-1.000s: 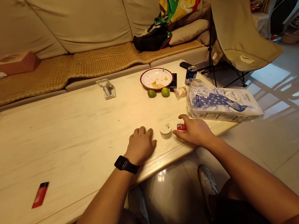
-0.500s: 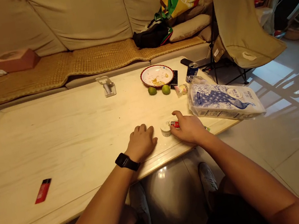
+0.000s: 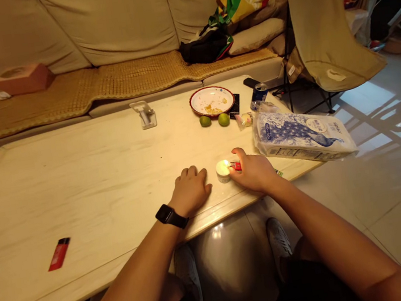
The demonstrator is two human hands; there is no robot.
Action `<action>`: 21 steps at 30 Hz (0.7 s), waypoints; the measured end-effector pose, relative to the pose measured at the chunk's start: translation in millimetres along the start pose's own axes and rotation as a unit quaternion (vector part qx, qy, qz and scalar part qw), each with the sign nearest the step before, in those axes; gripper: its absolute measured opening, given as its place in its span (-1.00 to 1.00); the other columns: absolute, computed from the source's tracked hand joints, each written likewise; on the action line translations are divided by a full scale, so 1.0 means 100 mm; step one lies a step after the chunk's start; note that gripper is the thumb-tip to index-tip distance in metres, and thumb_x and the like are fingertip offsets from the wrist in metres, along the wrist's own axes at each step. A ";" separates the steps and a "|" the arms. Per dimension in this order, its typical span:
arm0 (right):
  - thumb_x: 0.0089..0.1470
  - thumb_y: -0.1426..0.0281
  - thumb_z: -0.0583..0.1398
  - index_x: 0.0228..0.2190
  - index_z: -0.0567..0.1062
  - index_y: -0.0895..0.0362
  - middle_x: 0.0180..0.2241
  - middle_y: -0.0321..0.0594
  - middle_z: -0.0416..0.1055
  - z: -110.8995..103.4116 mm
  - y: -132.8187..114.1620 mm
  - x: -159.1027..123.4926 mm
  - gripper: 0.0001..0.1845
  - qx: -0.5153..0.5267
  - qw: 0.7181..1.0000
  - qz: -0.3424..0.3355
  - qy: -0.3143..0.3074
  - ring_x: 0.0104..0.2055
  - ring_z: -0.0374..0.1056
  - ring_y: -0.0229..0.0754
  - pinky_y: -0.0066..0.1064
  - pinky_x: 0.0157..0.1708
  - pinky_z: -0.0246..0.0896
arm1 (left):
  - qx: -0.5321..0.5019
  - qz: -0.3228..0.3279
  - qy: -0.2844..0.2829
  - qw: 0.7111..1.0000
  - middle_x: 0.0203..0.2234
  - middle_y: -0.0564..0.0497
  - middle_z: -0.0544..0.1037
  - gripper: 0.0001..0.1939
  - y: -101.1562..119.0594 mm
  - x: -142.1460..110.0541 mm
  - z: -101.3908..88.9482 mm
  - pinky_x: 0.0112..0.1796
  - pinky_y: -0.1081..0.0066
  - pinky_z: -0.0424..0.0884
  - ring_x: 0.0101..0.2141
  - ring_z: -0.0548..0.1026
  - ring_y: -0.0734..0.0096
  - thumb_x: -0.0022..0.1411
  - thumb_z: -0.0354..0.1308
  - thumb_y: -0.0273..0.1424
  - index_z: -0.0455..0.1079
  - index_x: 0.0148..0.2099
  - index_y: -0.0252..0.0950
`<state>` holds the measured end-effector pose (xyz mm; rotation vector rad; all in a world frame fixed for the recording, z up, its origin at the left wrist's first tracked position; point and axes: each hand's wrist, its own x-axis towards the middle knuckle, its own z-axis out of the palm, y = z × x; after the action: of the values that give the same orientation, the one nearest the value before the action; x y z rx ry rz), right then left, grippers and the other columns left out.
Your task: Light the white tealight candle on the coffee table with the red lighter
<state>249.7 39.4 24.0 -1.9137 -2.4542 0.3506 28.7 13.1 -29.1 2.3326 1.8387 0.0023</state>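
Note:
My right hand (image 3: 253,170) is closed around a red lighter (image 3: 236,166), its tip held at the top of a small white candle (image 3: 222,173). A bright flame glows where lighter and candle meet; whether the wick itself burns I cannot tell. The candle stands upright on the pale table (image 3: 106,174) near its front edge. To the left of the candle, my left hand (image 3: 190,189) rests on the tabletop with fingers spread and holds nothing. A black watch is on that wrist.
Another red lighter (image 3: 59,254) lies at the table's left. Behind the candle are two green limes (image 3: 223,120), a plate (image 3: 210,93) with food scraps and a white phone stand (image 3: 144,115). A plastic-wrapped tissue pack (image 3: 303,134) overhangs the right edge, near a blue can (image 3: 259,95).
A flame has appeared at the lighter's tip and lights up the candle top. Both hands stay in nearly the same place; the view has shifted slightly.

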 end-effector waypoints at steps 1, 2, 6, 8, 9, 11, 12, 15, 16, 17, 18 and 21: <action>0.22 0.02 0.10 0.26 0.21 0.12 -0.19 -0.02 0.62 0.01 0.01 0.00 -0.29 0.003 1.000 -0.002 0.003 -0.11 0.53 0.12 -0.22 -0.16 0.25 | -0.001 -0.001 -0.001 1.000 0.02 -0.21 0.41 -0.62 0.00 0.00 0.00 0.02 0.04 0.29 0.05 0.31 -0.07 0.28 0.08 -0.16 0.39 0.06 -0.20; 0.22 0.01 0.09 0.26 0.21 0.11 -0.19 -0.02 0.63 0.01 0.02 0.00 -0.30 0.006 1.000 -0.002 0.007 -0.11 0.53 0.12 -0.22 -0.16 0.25 | -0.001 -0.002 -0.002 1.000 0.02 -0.21 0.41 -0.62 0.00 0.00 -0.01 0.02 0.04 0.29 0.05 0.31 -0.07 0.28 0.08 -0.16 0.39 0.07 -0.20; 0.18 -0.09 0.12 0.24 0.23 0.09 -0.17 -0.03 0.62 0.00 0.09 -0.01 -0.24 0.018 1.000 0.009 0.020 -0.10 0.52 0.12 -0.23 -0.16 0.25 | -0.008 -0.006 -0.009 1.000 0.03 -0.21 0.40 -0.62 0.02 0.00 -0.04 0.03 0.05 0.28 0.07 0.31 -0.07 0.29 0.07 -0.16 0.39 0.08 -0.20; 0.11 -0.19 0.15 0.23 0.25 0.09 -0.15 -0.02 0.61 -0.02 0.14 -0.03 -0.15 0.021 0.999 0.018 0.025 -0.09 0.52 0.13 -0.23 -0.15 0.26 | -0.014 -0.007 -0.013 1.000 0.04 -0.21 0.40 -0.61 0.02 0.00 -0.05 0.04 0.05 0.28 0.07 0.30 -0.07 0.29 0.07 -0.15 0.39 0.08 -0.20; 0.08 -0.22 0.16 0.22 0.26 0.09 -0.14 -0.01 0.61 -0.02 0.17 -0.04 -0.12 0.021 0.999 0.022 0.028 -0.08 0.51 0.14 -0.23 -0.15 0.26 | -0.016 -0.008 -0.015 1.000 0.04 -0.21 0.40 -0.61 0.02 0.00 -0.05 0.04 0.04 0.27 0.07 0.30 -0.07 0.29 0.06 -0.15 0.39 0.08 -0.20; 0.06 -0.26 0.15 0.21 0.27 0.10 -0.12 0.00 0.61 -0.02 0.24 -0.06 -0.09 0.020 0.999 0.026 0.032 -0.08 0.51 0.15 -0.22 -0.15 0.27 | -0.017 -0.009 -0.018 1.000 0.04 -0.22 0.40 -0.61 0.02 0.00 -0.05 0.03 0.03 0.27 0.08 0.29 -0.09 0.29 0.06 -0.16 0.39 0.08 -0.20; 0.06 -0.26 0.15 0.21 0.27 0.10 -0.12 0.00 0.61 -0.02 0.27 -0.06 -0.09 0.017 0.999 0.032 0.031 -0.08 0.51 0.15 -0.21 -0.15 0.27 | -0.017 -0.008 -0.018 1.000 0.04 -0.22 0.40 -0.61 0.02 0.00 -0.05 0.03 0.03 0.28 0.07 0.29 -0.09 0.29 0.06 -0.16 0.39 0.08 -0.21; 0.07 -0.26 0.14 0.21 0.27 0.09 -0.12 -0.01 0.61 0.00 0.37 -0.08 -0.10 0.012 0.998 0.046 0.029 -0.09 0.52 0.16 -0.18 -0.15 0.27 | -0.021 -0.007 -0.014 1.000 0.03 -0.22 0.40 -0.60 0.02 0.00 -0.05 0.03 0.03 0.28 0.07 0.29 -0.09 0.29 0.06 -0.15 0.39 0.08 -0.21; 0.07 -0.25 0.14 0.22 0.28 0.08 -0.12 -0.02 0.61 0.01 0.39 -0.09 -0.10 0.012 0.998 0.050 0.027 -0.09 0.52 0.15 -0.18 -0.15 0.27 | -0.024 -0.007 -0.015 1.000 0.03 -0.22 0.40 -0.60 0.02 0.00 -0.05 0.03 0.03 0.28 0.07 0.29 -0.09 0.29 0.06 -0.15 0.38 0.09 -0.20; 0.08 -0.24 0.15 0.22 0.28 0.08 -0.12 -0.03 0.61 0.01 0.42 -0.10 -0.11 0.012 0.998 0.052 0.026 -0.09 0.52 0.15 -0.18 -0.14 0.27 | -0.027 -0.008 -0.016 0.999 0.03 -0.22 0.40 -0.60 0.02 0.01 -0.05 0.03 0.02 0.27 0.07 0.29 -0.09 0.29 0.06 -0.15 0.38 0.10 -0.19; 0.08 -0.23 0.15 0.21 0.28 0.09 -0.13 -0.03 0.61 0.02 0.44 -0.10 -0.12 0.012 0.998 0.054 0.025 -0.09 0.52 0.14 -0.19 -0.13 0.27 | -0.029 -0.010 -0.019 0.999 0.04 -0.22 0.40 -0.59 0.02 0.01 -0.05 0.04 0.02 0.27 0.08 0.28 -0.09 0.29 0.06 -0.15 0.38 0.10 -0.19; 0.10 -0.21 0.16 0.21 0.29 0.10 -0.15 -0.03 0.61 0.03 0.49 -0.12 -0.14 0.008 0.998 0.053 0.025 -0.10 0.52 0.14 -0.19 -0.13 0.27 | -0.031 -0.013 -0.025 0.999 0.05 -0.22 0.40 -0.59 0.02 0.01 -0.06 0.04 0.02 0.26 0.08 0.28 -0.10 0.29 0.06 -0.15 0.39 0.11 -0.19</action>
<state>299.2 38.3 13.7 -2.0246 -2.3180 0.3197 30.0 14.6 -23.2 2.2465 1.8203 -0.0024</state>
